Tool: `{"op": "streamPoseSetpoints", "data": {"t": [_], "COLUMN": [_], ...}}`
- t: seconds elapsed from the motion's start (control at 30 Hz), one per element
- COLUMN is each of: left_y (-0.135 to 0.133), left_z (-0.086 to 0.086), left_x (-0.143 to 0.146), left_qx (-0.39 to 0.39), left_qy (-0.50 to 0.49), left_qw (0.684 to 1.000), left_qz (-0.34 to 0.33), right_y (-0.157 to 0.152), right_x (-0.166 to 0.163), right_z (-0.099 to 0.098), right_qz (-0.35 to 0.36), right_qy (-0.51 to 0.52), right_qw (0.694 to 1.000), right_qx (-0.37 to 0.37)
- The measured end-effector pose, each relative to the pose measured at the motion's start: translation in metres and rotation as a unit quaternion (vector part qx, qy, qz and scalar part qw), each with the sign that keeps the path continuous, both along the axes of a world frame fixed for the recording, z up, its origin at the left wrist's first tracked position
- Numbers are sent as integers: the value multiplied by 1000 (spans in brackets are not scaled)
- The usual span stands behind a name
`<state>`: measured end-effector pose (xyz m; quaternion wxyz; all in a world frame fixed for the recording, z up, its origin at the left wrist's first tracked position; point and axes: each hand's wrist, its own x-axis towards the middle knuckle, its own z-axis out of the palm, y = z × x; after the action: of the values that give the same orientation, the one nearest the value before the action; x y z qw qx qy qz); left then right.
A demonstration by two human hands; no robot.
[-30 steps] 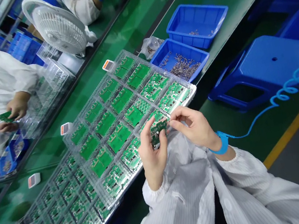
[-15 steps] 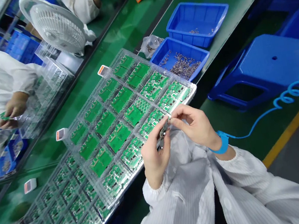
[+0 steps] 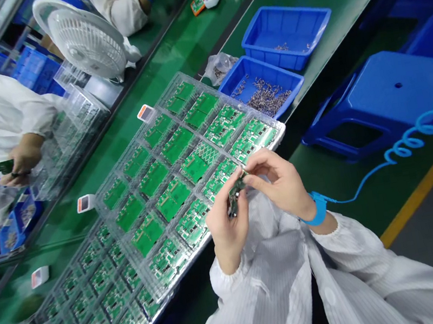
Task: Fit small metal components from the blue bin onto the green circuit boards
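My left hand (image 3: 228,212) grips a small circuit board (image 3: 235,194) between thumb and fingers, tilted on edge in front of my chest. Small parts stand out from its face. At the board's upper end, my right hand (image 3: 275,183) has thumb and forefinger pinched together; whatever is between them is too small and covered to make out. A blue wrist strap (image 3: 316,209) circles my right wrist. Just beyond both hands lies a clear plastic tray (image 3: 153,257) with green circuit boards in its compartments.
Two blue bins (image 3: 296,95) (image 3: 317,17) with small metal parts stand beyond the tray. A second tray of boards (image 3: 99,306) lies at lower left. Across the green conveyor belt (image 3: 120,125) are a white fan (image 3: 84,38) and co-workers' hands (image 3: 26,154). A blue stool (image 3: 399,95) stands right; the strap's coiled cord (image 3: 414,139) hangs nearby.
The white items on the belt have shifted down and left. The board in my left hand has turned slightly, and my right wrist has moved a little left. A co-worker's board is now raised.
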<state>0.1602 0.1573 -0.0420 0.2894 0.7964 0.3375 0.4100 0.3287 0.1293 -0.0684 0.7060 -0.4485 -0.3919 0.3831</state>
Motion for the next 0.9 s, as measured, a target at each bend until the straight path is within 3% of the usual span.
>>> {"op": "streamPoseSetpoints", "data": {"t": [0.3, 0.9], "left_y": [-1, 0], "left_z": [8, 6], "left_x": [3, -1], "left_qx": [-7, 25], "left_qy": [-25, -14], "left_qw": [999, 999], "left_qz": [-37, -17], "right_y": [-1, 0], "right_x": [3, 3], "right_z": [3, 1], "right_qz": [43, 21], "right_qy": [87, 77], "right_qw": [995, 996], "right_qx": [18, 37]}}
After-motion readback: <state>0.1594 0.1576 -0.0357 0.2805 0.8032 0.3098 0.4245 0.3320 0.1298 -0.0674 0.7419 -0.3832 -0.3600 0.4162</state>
